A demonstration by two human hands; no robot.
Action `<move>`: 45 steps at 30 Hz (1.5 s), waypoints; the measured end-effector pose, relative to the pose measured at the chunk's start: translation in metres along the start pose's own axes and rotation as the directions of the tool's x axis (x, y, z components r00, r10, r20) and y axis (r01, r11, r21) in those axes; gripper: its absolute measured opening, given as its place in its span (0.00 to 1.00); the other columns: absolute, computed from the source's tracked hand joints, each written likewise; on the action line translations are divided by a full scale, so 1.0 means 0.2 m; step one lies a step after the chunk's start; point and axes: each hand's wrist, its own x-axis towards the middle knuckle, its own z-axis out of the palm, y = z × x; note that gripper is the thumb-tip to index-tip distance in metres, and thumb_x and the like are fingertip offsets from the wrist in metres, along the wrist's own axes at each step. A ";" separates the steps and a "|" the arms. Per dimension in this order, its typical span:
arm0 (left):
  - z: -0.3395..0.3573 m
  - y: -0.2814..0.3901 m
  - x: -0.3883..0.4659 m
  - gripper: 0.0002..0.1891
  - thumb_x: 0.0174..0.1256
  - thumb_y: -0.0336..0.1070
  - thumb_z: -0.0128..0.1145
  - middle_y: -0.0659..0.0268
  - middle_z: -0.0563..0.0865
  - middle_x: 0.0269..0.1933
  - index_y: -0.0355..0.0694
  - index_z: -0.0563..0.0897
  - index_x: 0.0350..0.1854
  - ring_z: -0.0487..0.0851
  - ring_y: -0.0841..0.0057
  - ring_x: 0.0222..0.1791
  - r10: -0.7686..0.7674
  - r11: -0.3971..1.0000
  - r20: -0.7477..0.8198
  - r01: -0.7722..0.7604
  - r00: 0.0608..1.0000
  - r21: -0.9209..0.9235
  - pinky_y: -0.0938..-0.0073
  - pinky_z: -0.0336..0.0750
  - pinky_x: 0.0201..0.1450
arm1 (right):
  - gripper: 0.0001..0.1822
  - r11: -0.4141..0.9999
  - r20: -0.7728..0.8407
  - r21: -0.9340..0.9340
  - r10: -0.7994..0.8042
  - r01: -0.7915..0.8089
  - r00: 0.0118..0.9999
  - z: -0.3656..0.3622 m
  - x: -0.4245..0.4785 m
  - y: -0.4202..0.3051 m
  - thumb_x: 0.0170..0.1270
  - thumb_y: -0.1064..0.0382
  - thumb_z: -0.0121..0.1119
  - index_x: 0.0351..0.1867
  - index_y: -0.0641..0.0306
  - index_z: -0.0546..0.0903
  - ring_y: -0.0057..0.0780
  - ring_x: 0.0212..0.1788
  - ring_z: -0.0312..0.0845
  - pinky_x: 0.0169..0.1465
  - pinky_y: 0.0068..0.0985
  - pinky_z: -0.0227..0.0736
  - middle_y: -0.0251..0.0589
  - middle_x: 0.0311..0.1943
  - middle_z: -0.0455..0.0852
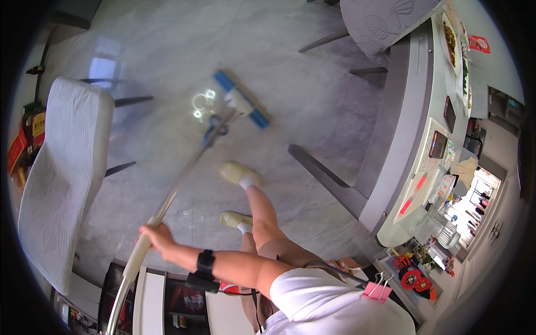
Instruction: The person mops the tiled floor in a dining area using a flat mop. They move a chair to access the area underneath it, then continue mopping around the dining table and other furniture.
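Observation:
A mop pole (186,173) slants across the floor from the bottom left. My right hand (158,235) is wrapped around the upper edge of its cream-coloured grip (137,257). At the far end, the wide blue-and-white mop head (239,100) is on the floor, slightly blurred. A blue bracket or lever (215,130) is fixed to the pole just short of the head. The pole's metal top runs out of the picture at the bottom. My left hand is out of view. A black band (205,264) circles the wrist of the visible arm.
Grey glossy tiles (176,138) surround my pale slippers (238,172). A fabric-covered chair (69,167) stands left, another (387,21) at upper right. Along the right runs a table (393,228) with a protruding leg (318,165), food dishes (450,44) and phones (438,145). Open shelving (184,299) lies below.

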 end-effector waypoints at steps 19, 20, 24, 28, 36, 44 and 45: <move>-0.25 1.70 0.47 0.11 0.39 0.33 0.60 0.66 0.77 0.24 0.44 0.76 0.28 0.78 0.67 0.28 0.253 0.547 -0.345 -0.428 0.904 -0.720 0.67 0.69 0.33 | 0.05 0.817 -0.725 0.014 -0.389 0.577 0.568 -1.59 -0.11 -1.26 0.45 0.66 0.49 0.19 0.61 0.66 0.31 0.20 0.68 0.28 0.25 0.74 0.37 0.17 0.70; -0.18 1.64 0.40 0.11 0.39 0.33 0.61 0.66 0.76 0.24 0.43 0.76 0.28 0.78 0.66 0.28 0.232 0.560 -0.299 -0.378 0.926 -0.737 0.67 0.69 0.33 | 0.06 0.838 -0.691 -0.032 -0.412 0.544 0.594 -1.56 -0.10 -1.16 0.45 0.64 0.51 0.19 0.60 0.66 0.31 0.19 0.66 0.26 0.29 0.71 0.37 0.17 0.70; 0.18 1.42 0.01 0.12 0.35 0.33 0.62 0.63 0.75 0.22 0.41 0.75 0.26 0.77 0.63 0.27 0.121 0.578 -0.168 -0.207 0.978 -0.790 0.64 0.68 0.32 | 0.06 0.895 -0.638 -0.105 -0.396 0.435 0.661 -1.40 0.01 -0.68 0.48 0.65 0.52 0.24 0.62 0.68 0.35 0.18 0.68 0.24 0.34 0.69 0.41 0.16 0.69; 0.59 1.33 -0.53 0.13 0.34 0.33 0.62 0.60 0.75 0.22 0.40 0.73 0.26 0.75 0.58 0.26 -0.005 0.584 -0.087 -0.068 0.996 -0.809 0.61 0.66 0.29 | 0.09 0.922 -0.545 -0.169 -0.381 0.347 0.747 -1.30 0.09 -0.25 0.52 0.63 0.52 0.31 0.63 0.67 0.32 0.17 0.67 0.22 0.32 0.69 0.39 0.18 0.69; 1.43 1.42 -1.92 0.19 0.46 0.41 0.64 0.56 0.81 0.27 0.45 0.79 0.43 0.79 0.57 0.26 -0.005 0.533 0.380 0.324 0.925 -0.782 0.61 0.73 0.27 | 0.11 0.755 -0.373 -0.647 -0.437 0.109 0.818 -1.54 0.07 1.00 0.56 0.62 0.49 0.25 0.70 0.72 0.36 0.19 0.75 0.23 0.34 0.70 0.46 0.17 0.76; 1.55 1.22 -3.29 0.14 0.52 0.43 0.59 0.53 0.82 0.28 0.43 0.79 0.39 0.80 0.57 0.29 0.058 0.532 0.856 0.710 0.514 -0.462 0.61 0.74 0.32 | 0.11 0.594 -0.411 -0.745 -0.048 -0.305 0.910 -1.94 -0.68 2.44 0.59 0.62 0.53 0.27 0.70 0.72 0.34 0.19 0.77 0.21 0.33 0.72 0.44 0.17 0.77; 1.55 1.22 -3.40 0.15 0.52 0.43 0.59 0.53 0.82 0.28 0.42 0.79 0.39 0.80 0.58 0.29 0.048 0.520 0.877 0.738 0.477 -0.430 0.61 0.73 0.31 | 0.10 0.618 -0.469 -0.679 0.051 -0.396 0.882 -1.97 -0.75 2.53 0.59 0.62 0.53 0.30 0.70 0.71 0.34 0.18 0.77 0.21 0.33 0.72 0.44 0.17 0.77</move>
